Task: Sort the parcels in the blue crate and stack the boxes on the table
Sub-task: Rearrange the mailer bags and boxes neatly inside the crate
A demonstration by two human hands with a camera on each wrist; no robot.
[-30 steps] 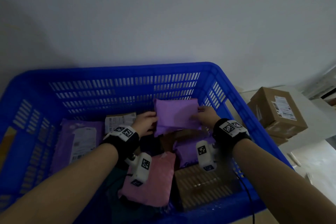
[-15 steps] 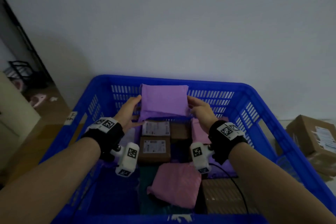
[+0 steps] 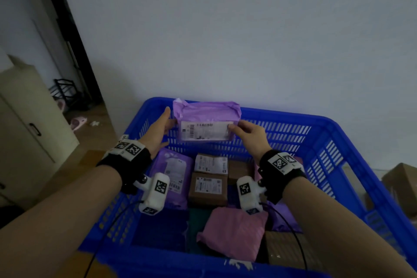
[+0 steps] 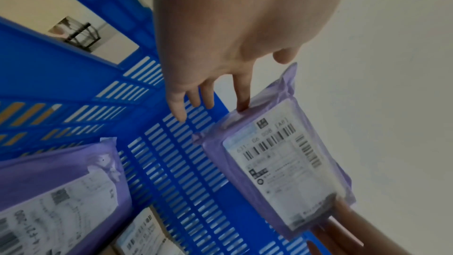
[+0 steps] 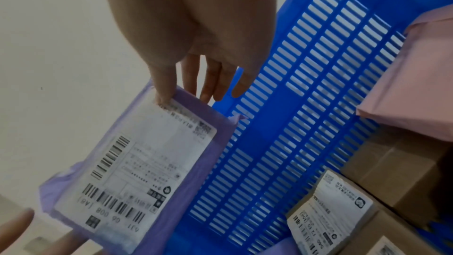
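Purple mailer: soft plastic bag with white shipping label facing the head camera; held upright above the far rim of the blue crate, in front of the pale wall.
Left hand: fingers straight and spread; one fingertip touches the mailer's left edge in the left wrist view, remaining fingers clear of it. Thumb contact cannot be told.
Right hand: pinches the mailer's right edge, thumb on the label side, fingers behind; same grip seen in the right wrist view.
Crate interior, far side: two brown cardboard boxes with white labels, one at the far wall, one just in front and touching it; third unlabelled brown box beside them to the right.
Crate interior, left side: second purple mailer lying flat, label up, just beside the labelled boxes.
Crate interior, near side: pink mailer lying flat, near the front rim.
Crate interior, right side: further purple bag, mostly hidden by right wrist.
Outside crate, right edge of view: brown carton, partly cut off.
Outside crate, left: beige cabinet; dark doorway behind it.
Wrists: black bands with white marker-tagged camera units on both.
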